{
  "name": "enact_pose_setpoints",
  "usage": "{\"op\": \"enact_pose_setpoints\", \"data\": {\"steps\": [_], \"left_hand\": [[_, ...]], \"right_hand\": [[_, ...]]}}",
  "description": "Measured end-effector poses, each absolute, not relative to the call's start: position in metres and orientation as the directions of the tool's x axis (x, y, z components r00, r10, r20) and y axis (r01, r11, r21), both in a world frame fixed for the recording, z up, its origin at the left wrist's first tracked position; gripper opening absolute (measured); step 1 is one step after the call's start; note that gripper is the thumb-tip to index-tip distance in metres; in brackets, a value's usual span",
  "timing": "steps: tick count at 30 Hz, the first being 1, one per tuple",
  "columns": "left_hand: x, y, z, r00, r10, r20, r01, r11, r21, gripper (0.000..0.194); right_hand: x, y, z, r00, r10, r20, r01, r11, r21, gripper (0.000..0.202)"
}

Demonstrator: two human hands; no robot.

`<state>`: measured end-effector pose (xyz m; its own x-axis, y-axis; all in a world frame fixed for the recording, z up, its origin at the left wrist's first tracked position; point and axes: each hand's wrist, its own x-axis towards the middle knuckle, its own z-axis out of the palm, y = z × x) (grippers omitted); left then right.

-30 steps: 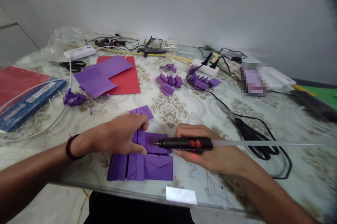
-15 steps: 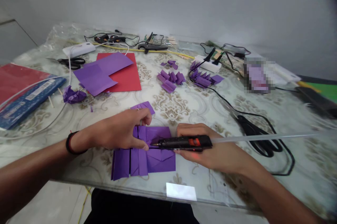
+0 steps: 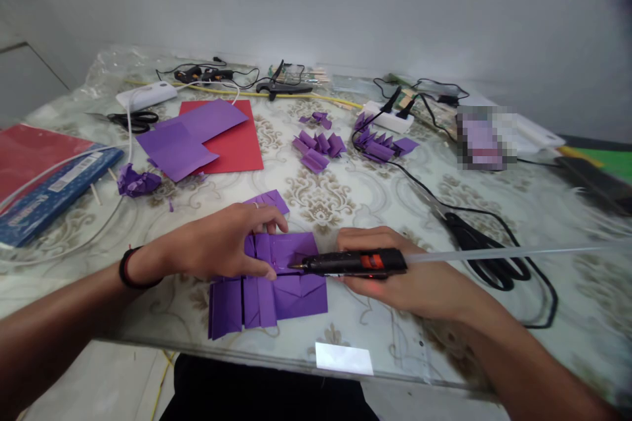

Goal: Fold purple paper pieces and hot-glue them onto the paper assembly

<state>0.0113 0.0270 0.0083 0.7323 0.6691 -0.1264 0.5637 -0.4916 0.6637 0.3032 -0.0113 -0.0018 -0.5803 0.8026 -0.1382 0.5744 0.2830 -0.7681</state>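
My right hand [image 3: 390,276] is wrapped round a black hot glue gun [image 3: 363,261] with a clear glue stick [image 3: 494,252] sticking out of its back. The gun's tip points left, close over the upper folded purple paper [image 3: 303,246]. On that paper's left part, my left hand [image 3: 232,240] holds it with the thumb near the lower edge and the fingers curled over the upper one. A second folded purple paper [image 3: 303,302] lies just below, nearer the table edge. Behind my left fingers is another folded purple piece [image 3: 274,199], partly hidden.
Black scissors [image 3: 486,253] and the gun's cord [image 3: 429,194] lie to the right. Small folded purple pieces [image 3: 316,156], purple sheets [image 3: 178,151] on a red sheet [image 3: 254,144], crumpled purple paper [image 3: 137,180] and a white power strip [image 3: 390,118] are farther back. A blue-and-red packet [image 3: 64,187] lies left.
The glue gun and my right hand have shifted slightly right and up, drawing the tip away from my left thumb. My left hand stays on the paper.
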Motion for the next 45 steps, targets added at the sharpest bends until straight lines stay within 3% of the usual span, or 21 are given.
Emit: {"op": "enact_pose_setpoints", "data": {"steps": [9, 23, 33, 45], "left_hand": [[0.007, 0.028, 0.010, 0.758, 0.645, -0.101, 0.543, -0.537, 0.645, 0.051], [0.006, 0.029, 0.013, 0.729, 0.668, -0.150, 0.587, -0.497, 0.639, 0.060], [0.007, 0.027, 0.012, 0.763, 0.630, -0.144, 0.550, -0.515, 0.658, 0.053], [0.013, 0.021, 0.015, 0.787, 0.606, -0.116, 0.515, -0.543, 0.663, 0.050]], "right_hand": [[0.316, -0.009, 0.000, -0.572, 0.808, -0.139, 0.608, 0.304, -0.733, 0.024], [0.327, -0.004, 0.007, -0.460, 0.857, -0.231, 0.649, 0.146, -0.747, 0.021], [0.334, -0.003, 0.006, -0.418, 0.868, -0.269, 0.638, 0.069, -0.767, 0.020], [0.329, -0.006, -0.001, -0.317, 0.923, -0.217, 0.664, 0.053, -0.745, 0.016]]}}
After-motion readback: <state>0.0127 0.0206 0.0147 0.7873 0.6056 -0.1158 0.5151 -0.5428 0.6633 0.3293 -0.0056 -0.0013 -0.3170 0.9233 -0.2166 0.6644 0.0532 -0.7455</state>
